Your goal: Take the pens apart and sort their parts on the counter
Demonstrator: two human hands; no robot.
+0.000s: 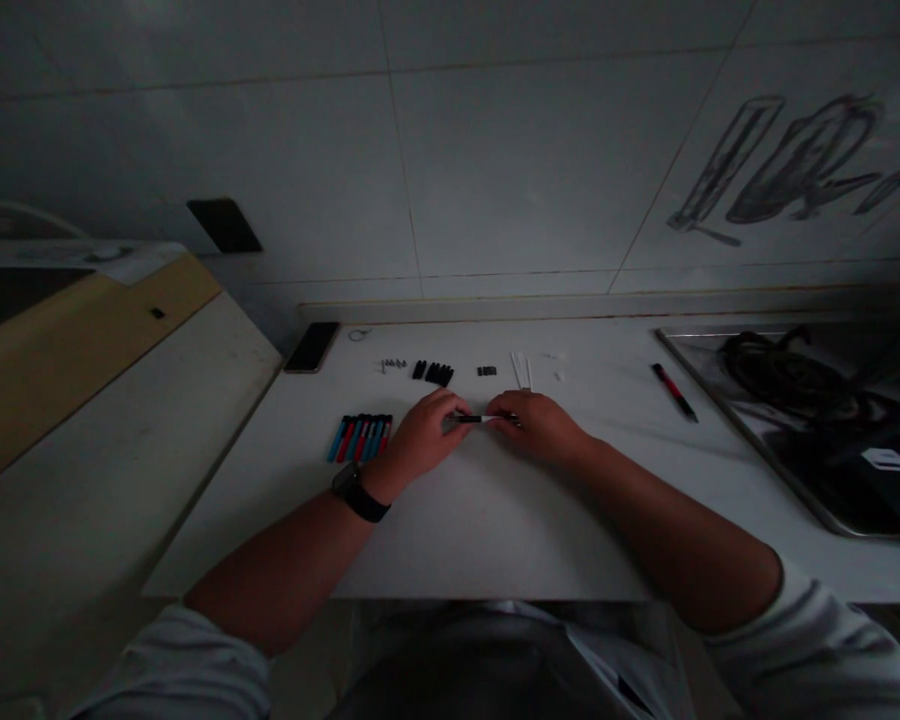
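Note:
Low over the white counter, my left hand (426, 432) and my right hand (538, 424) meet at a thin pen part (474, 419), dark with a pale section. My left fingers pinch its left end, and my right fingers close around the other end, hiding some of it. Beside my left wrist lies a row of red and blue pen barrels (360, 438). Beyond my hands are short black pen pieces (433, 372), metal springs (393, 364), small black parts (487, 371), thin white refill tubes (521, 370) and tiny pale bits (559, 376).
A red and black pen (675, 392) lies at the right, near a gas stove (757, 440) with a metal rim. A phone (313, 347) and a small ring (359, 335) are at the back left. Tiled wall (510, 180) rises behind the counter (487, 540).

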